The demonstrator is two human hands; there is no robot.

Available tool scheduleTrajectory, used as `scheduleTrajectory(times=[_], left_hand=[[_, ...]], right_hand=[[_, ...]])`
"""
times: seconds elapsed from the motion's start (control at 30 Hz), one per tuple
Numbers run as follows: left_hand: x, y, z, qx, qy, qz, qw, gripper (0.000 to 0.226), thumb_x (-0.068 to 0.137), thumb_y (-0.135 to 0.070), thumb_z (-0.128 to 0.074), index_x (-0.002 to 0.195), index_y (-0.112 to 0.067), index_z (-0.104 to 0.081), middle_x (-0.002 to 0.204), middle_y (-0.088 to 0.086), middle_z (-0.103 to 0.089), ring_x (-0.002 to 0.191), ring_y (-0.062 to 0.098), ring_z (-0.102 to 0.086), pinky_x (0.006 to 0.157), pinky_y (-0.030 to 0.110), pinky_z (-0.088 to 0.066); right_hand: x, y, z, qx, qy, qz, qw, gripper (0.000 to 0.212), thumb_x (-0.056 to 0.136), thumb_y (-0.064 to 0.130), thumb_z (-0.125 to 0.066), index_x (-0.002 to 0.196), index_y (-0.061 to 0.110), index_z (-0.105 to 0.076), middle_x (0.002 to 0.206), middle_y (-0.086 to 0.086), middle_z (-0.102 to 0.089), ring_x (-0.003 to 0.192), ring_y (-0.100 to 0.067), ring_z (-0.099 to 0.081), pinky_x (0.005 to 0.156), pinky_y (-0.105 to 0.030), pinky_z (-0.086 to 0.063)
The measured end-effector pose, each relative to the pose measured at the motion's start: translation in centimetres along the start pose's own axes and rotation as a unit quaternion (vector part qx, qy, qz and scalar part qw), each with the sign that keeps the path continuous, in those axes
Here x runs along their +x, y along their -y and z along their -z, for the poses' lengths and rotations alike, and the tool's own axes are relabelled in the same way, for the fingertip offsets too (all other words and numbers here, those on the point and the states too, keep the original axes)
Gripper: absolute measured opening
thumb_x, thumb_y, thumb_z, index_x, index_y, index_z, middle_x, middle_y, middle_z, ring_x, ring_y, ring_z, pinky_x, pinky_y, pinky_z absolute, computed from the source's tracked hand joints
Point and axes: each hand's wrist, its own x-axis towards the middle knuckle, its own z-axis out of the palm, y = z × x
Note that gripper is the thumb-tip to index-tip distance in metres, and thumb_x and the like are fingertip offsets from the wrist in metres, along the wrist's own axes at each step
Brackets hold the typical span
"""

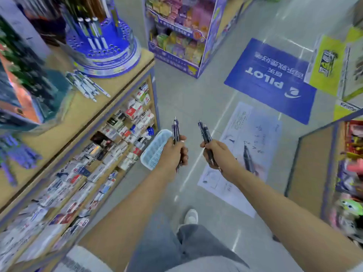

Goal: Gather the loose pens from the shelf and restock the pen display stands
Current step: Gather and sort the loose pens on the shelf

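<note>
Hands (173,154) (217,154) gripping pens (175,128), wooden shelf (82,112), grey floor (186,95)

Loose pens (86,85): pale, lying flat on shelf top (88,114), beside round blue display stand (110,50). Dark pens (175,130): upright bunches gripped in left hand (174,152) and right hand (218,154).

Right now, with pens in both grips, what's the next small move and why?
Probably swing left and carry both handfuls to the blue round display stand. The left grip and right grip each hold a bunch of dark pens over the aisle floor, away from the stand, whose tiers show many empty holes. The loose pens on the shelf top can wait.
</note>
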Motion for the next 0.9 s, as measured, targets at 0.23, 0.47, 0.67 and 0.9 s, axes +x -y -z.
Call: scheduleTrajectory(times=[0.23, 0.47, 0.67, 0.9], left_hand=[[9.4, -6.3, -9.6, 0.016, 0.057, 0.026, 0.998, 0.016, 0.099, -0.019, -0.044, 0.089, -0.012, -0.054, 0.062, 0.002, -0.048, 0.037, 0.012, -0.04, 0.037, 0.016, -0.026], [23.2, -15.3, -16.2, 0.019, 0.066, -0.001, 0.998, 0.016, 0.096, -0.01, -0.038, 0.104, -0.016, -0.051, 0.062, 0.002, -0.051, 0.041, 0.015, -0.043, 0.04, 0.019, -0.026], [34.7, -24.2, -20.1, 0.008, 0.05, 0.016, 0.999, 0.013, 0.094, -0.01, -0.039, 0.099, -0.016, -0.05, 0.062, 0.002, -0.046, 0.041, 0.015, -0.041, 0.039, 0.019, -0.026], [47.4, -33.4, -19.3, -0.022, -0.009, -0.009, 1.0, 0.021, 0.094, -0.002, -0.038, 0.106, -0.013, -0.051, 0.064, 0.005, -0.05, 0.045, 0.015, -0.043, 0.039, 0.02, -0.03]], right_hand=[[9.7, 5.7, 8.9, 0.07, 0.037, 0.014, 0.997, 0.021, 0.102, 0.019, -0.047, 0.086, 0.008, -0.056, 0.067, -0.007, -0.055, 0.054, -0.014, -0.044, 0.045, -0.022, -0.036], [23.7, 14.1, 14.0, 0.058, 0.028, 0.016, 0.998, 0.019, 0.098, 0.007, -0.05, 0.113, 0.007, -0.062, 0.061, -0.005, -0.054, 0.046, -0.012, -0.041, 0.041, -0.02, -0.03], [36.0, 23.1, 16.7, 0.043, -0.003, -0.008, 0.999, 0.016, 0.097, 0.006, -0.046, 0.106, 0.006, -0.06, 0.06, -0.005, -0.051, 0.046, -0.014, -0.041, 0.043, -0.023, -0.032], [52.2, 33.0, 15.5, -0.028, 0.069, -0.006, 0.997, 0.018, 0.097, 0.005, -0.047, 0.112, 0.002, -0.057, 0.062, -0.007, -0.052, 0.046, -0.014, -0.04, 0.042, -0.023, -0.031]])
